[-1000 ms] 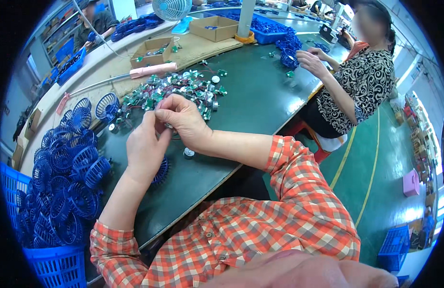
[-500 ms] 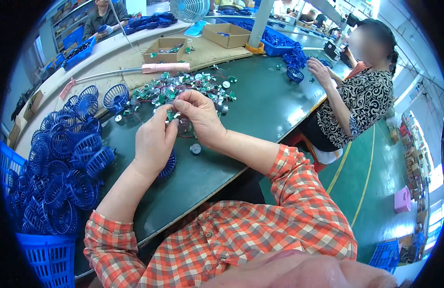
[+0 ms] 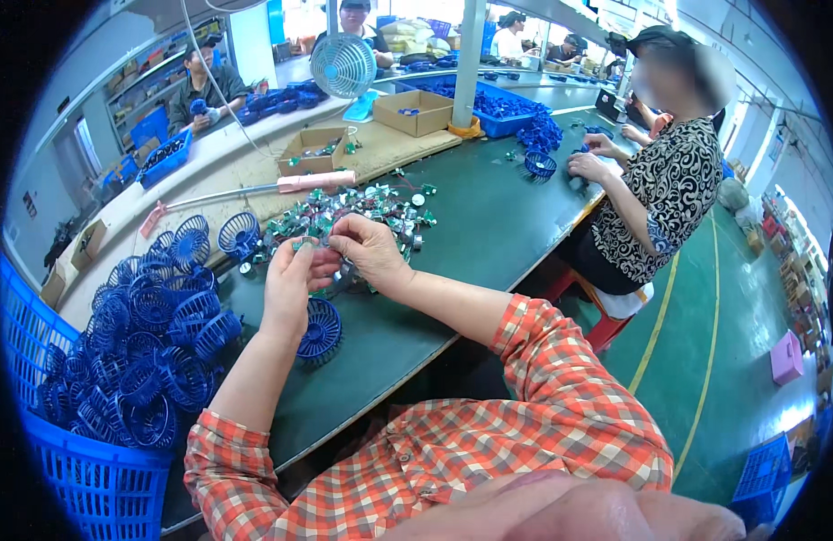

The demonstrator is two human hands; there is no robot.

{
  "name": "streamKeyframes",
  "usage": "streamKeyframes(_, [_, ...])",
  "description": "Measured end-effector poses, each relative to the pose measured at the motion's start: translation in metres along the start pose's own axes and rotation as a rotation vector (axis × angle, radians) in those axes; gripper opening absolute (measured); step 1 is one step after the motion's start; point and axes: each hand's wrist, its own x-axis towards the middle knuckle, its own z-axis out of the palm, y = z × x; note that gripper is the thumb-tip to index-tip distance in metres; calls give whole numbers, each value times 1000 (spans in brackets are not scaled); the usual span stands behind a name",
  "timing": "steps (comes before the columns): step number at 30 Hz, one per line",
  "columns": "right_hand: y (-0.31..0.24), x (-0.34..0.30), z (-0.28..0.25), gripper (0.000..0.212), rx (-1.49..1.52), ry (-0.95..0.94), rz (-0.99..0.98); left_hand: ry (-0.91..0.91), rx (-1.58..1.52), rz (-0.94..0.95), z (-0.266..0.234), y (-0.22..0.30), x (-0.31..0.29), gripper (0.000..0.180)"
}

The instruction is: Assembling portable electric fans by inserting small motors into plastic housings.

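My hands meet over the near edge of a pile of small motors with green circuit boards and wires (image 3: 371, 206). My left hand (image 3: 292, 287) has its thumb and index finger closed on a small green circuit board (image 3: 301, 243), mostly hidden by the fingers. The fingertips of my right hand (image 3: 376, 254) are pinched close beside it; what they grip is too small to make out. Just below my left hand, a round blue fan cage (image 3: 320, 331) lies on the green table (image 3: 398, 335).
Many blue fan cages (image 3: 151, 347) are heaped at the left over a blue crate (image 3: 101, 478). Behind the motor pile lie a pink-handled rod (image 3: 315, 181) and cardboard boxes (image 3: 412, 114). A co-worker (image 3: 673, 194) sits at the right by more blue parts; a small fan (image 3: 343, 66) stands farther back.
The view has tilted up and shifted, so the table sits lower. My hands stay together, but my left fingers have shifted. The loose motor seen near my right wrist no longer shows.
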Motion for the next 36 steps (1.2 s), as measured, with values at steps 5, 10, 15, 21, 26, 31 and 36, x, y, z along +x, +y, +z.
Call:
streamKeyframes(5, [4, 3, -3, 11, -109, -5, -14, 38, -86, -38, -1, 7, 0, 24])
streamKeyframes(10, [7, 4, -3, 9, -118, -58, -10, 48, -204, -100, -11, 11, -1, 27])
streamKeyframes(15, [13, 7, -1, 10, -21, -81, 164, 32, -336, -103, -29, 15, 4, 33])
streamKeyframes(21, [-5, 12, -12, 12, 142, -49, 332, -120, -356, -3, -21, 34, 10, 36])
streamKeyframes(26, [1, 17, -15, 9, 289, -92, 420, -227, -473, -9, -20, 21, 28, 36])
streamKeyframes(31, [0, 18, -22, 14, 255, -205, 566, -399, -772, -56, -15, 2, 39, 33])
streamKeyframes(36, [-1, 11, -10, 12, 463, -241, 750, -280, -747, -41, -9, -3, 43, 33])
